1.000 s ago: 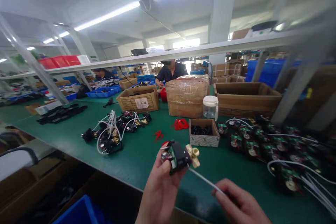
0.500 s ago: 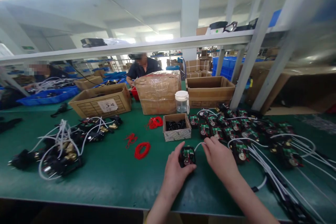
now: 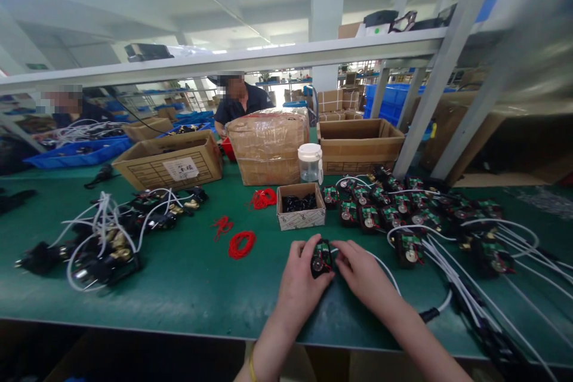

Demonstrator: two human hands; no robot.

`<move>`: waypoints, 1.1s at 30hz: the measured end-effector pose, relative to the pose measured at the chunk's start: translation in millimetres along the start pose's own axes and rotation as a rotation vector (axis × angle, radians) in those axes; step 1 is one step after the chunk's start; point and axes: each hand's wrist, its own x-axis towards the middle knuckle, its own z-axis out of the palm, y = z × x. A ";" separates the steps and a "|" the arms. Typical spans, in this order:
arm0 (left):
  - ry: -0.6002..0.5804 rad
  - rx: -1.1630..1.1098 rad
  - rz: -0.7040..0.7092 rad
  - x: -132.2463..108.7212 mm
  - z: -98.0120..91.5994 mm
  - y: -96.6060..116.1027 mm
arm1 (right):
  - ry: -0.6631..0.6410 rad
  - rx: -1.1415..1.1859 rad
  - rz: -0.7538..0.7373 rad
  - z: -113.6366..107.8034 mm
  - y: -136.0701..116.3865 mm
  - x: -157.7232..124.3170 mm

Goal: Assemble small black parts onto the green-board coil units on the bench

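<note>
Black boxy plastic-looking casing [image 3: 322,258], green circuit board [image 3: 324,249] and round grey disc [image 3: 318,265] exposed, lower centre of frame, left hand [image 3: 297,273] gripping it, right hand [image 3: 362,270] curled at its edge, grip unclear from here

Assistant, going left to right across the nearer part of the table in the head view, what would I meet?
Pile of parts, small red tangle, red ring, left hand, black device it holds, right hand, bundle of white tubes.
</note>
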 end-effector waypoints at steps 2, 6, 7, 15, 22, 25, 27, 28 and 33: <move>-0.007 0.013 0.022 0.5 -2.7 0.2 | -0.038 0.136 0.013 4.2 -0.4 2.0; -0.049 0.057 0.063 2.0 -4.2 -0.3 | -0.024 0.188 0.034 4.9 -2.1 3.5; -0.054 0.072 0.070 2.3 -3.5 -0.3 | -0.027 0.195 0.036 3.8 -2.6 3.4; -0.028 0.128 0.110 1.5 -4.5 5.3 | -0.063 0.248 0.017 7.0 5.0 0.5; -0.007 0.116 0.081 -0.9 -2.6 5.0 | -0.042 0.266 0.016 18.4 15.6 -0.8; -0.014 0.136 0.083 -3.4 -4.5 5.1 | -0.028 0.248 0.010 18.1 19.3 -2.0; 0.018 0.119 0.090 -4.4 -13.7 2.9 | 0.002 0.220 0.007 14.8 23.5 -3.7; 0.062 0.107 0.077 -4.2 -21.3 0.0 | 0.018 0.206 0.009 12.3 26.3 -5.0; 0.345 0.310 -0.183 9.6 -80.5 -36.2 | 0.092 0.174 0.072 -1.6 41.6 -15.8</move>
